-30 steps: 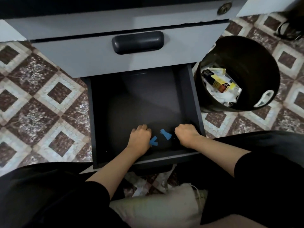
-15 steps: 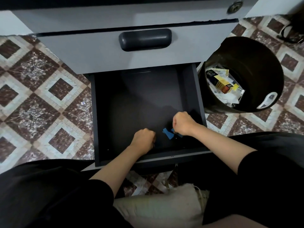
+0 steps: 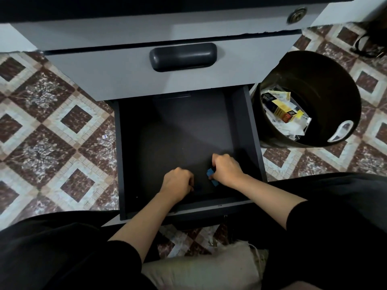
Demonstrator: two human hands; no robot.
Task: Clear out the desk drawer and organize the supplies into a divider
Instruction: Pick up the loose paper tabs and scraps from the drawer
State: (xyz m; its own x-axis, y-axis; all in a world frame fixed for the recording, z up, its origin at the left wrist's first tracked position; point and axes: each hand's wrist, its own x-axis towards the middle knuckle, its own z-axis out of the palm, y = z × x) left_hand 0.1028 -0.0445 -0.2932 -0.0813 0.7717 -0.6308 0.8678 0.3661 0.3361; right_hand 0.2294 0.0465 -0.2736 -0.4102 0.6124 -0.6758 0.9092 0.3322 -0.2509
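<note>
The right hand (image 3: 227, 171) has closed over the blue scraps (image 3: 210, 173) and pinches them near the drawer (image 3: 254, 143) front. The left hand (image 3: 177, 183) is curled beside it; whether it holds anything, I cannot tell. The bin (image 3: 335, 65) stands to the right, and the print on its yellow box (image 3: 280, 107) is unreadable.

Small blue paper scraps (image 3: 210, 173) are half hidden by the right hand (image 3: 227, 171); the fingertips of the left hand (image 3: 178, 183) are concealed.

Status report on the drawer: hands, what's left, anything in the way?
Right hand pinching blue scraps near front of drawer. Left hand curled beside it, grip unclear. No obstruction visible inside; open bin stands to its right.
</note>
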